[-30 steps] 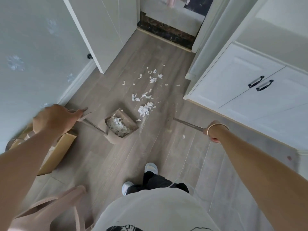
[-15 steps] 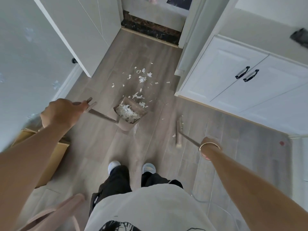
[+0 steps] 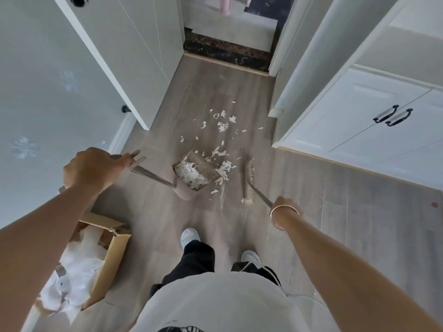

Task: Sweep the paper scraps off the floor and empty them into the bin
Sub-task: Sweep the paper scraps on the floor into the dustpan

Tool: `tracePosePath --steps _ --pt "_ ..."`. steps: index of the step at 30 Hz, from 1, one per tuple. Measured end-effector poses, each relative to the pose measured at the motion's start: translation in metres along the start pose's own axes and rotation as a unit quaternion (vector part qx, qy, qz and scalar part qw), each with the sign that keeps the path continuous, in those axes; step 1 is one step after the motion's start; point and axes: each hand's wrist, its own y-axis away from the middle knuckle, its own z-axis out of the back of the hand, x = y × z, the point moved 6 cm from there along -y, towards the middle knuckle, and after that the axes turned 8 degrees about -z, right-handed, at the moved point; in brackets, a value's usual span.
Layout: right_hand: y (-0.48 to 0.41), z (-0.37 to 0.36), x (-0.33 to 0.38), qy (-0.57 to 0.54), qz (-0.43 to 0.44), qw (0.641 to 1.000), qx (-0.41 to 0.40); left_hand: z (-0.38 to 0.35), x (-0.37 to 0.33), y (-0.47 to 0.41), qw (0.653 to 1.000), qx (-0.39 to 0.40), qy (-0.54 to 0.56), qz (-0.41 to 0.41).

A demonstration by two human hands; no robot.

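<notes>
White paper scraps lie scattered on the grey wood floor ahead of my feet. A beige long-handled dustpan rests on the floor with a heap of scraps inside it. My left hand grips the top of its handle. Just right of the pan stands a broom, bristles on the floor beside a small clump of scraps at the pan's mouth. My right hand, with a bangle on the wrist, holds the broom's handle. A cardboard box lined with a white plastic bag sits at my lower left.
A white open door stands at the left. White cabinets with black handles line the right side. A dark stone threshold crosses the doorway ahead. My feet stand just behind the dustpan.
The broom head has swung from the right in toward the dustpan's mouth. The view shifted back, and the box at my lower left shows more fully.
</notes>
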Motion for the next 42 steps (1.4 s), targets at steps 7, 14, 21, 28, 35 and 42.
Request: tracePosePath --steps 7,14,21,28,35,42 --pt "0.009 0.028 0.055 -0.062 -0.031 0.998 0.006 0.021 0.028 -0.052 1.0 0.006 -0.015 -0.015" --pt "-0.01 0.096 0.069 -0.004 -0.043 0.997 -0.062 0.033 0.017 -0.093 1.0 0.011 -0.015 -0.008" --pt "-0.059 0.152 0.059 -0.007 -0.063 0.994 -0.084 0.037 -0.024 -0.128 1.0 0.007 0.002 0.017" --pt "-0.15 0.222 0.084 -0.004 -0.021 0.993 -0.112 0.017 -0.085 -0.154 0.996 -0.012 0.026 0.089" --pt "-0.243 0.311 0.135 0.095 0.086 0.975 -0.183 -0.005 -0.141 -0.174 0.98 -0.041 0.058 0.187" --pt "-0.307 0.342 0.202 0.119 0.136 0.97 -0.164 -0.015 -0.149 -0.166 0.959 -0.059 0.075 0.266"
